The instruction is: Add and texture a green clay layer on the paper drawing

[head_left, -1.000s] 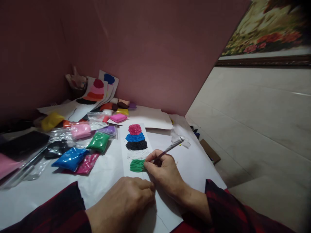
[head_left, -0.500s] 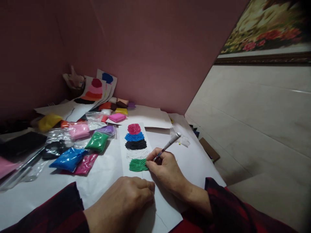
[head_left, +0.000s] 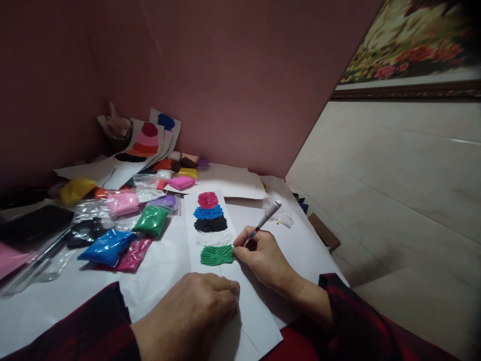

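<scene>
Down the middle of the white-covered counter (head_left: 165,268), we have a long paper strip (head_left: 259,316) lying slightly aslant, and on its near part sits a ridged green patch (head_left: 217,255). Beyond it runs a neat column: white patch (head_left: 214,238), black patch (head_left: 210,224), blue patch (head_left: 208,213), crimson patch (head_left: 208,200). Right hand (head_left: 267,258) at the green patch's right edge now, fingers pinched snugly round a slim tool (head_left: 271,211), its striped handle leaning up and away; a grip like a pen's, probably for fine control at that edge. The tip is lost behind the fingers. Over to the left hand (head_left: 197,308), curled low on the strip's near part, most likely pinning the paper steady; fingers bent inward, and whether they hold anything, I cannot tell. It hides a good piece of the strip, too! Out left, what a crowd: green packet (head_left: 151,220), blue packet (head_left: 108,247) lying over a magenta packet (head_left: 135,254), all near the strip yet apart from it, seemingly within easy reach. White sheets (head_left: 229,180) spread behind, a clear wrapper (head_left: 284,220) beyond the right hand, and nothing visible wedged between those pinched fingers and the green edge
</scene>
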Demonstrator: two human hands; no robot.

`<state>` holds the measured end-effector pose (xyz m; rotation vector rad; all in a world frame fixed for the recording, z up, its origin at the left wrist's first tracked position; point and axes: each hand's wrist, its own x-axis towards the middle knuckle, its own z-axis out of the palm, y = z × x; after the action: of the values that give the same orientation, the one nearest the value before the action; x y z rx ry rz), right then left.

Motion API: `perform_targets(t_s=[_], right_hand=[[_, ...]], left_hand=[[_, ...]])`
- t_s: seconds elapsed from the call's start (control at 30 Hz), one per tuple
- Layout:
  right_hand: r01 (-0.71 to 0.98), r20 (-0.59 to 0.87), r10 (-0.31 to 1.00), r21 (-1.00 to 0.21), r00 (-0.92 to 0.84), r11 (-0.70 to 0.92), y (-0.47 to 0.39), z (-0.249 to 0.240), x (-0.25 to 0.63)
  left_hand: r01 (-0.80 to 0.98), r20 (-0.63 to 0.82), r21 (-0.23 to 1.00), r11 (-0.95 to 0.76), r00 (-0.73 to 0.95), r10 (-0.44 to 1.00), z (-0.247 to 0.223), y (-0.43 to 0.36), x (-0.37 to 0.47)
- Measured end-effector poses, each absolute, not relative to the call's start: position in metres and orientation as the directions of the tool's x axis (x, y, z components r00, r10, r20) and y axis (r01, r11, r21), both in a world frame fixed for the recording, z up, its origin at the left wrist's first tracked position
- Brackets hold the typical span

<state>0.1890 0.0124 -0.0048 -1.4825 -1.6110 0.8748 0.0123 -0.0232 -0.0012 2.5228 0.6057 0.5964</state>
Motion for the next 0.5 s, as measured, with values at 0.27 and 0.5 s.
perform_targets(t_s=[0.27, 0.5], right_hand=[[0.44, 0.082, 0.996, -0.894, -0.021, 0.083, 0.014, -0.006, 0.194], [0.393, 0.072, 0.997, -0.918, 0.035, 0.053, 0.015, -0.005, 0.2]], left_hand=[[0.262, 0.311, 0.568, -0.78, 0.81, 0.498, -0.004, -0.022, 0.013], [0.259, 0.31, 0.576, -0.775, 0.808, 0.501, 0.0, -0.022, 0.013]])
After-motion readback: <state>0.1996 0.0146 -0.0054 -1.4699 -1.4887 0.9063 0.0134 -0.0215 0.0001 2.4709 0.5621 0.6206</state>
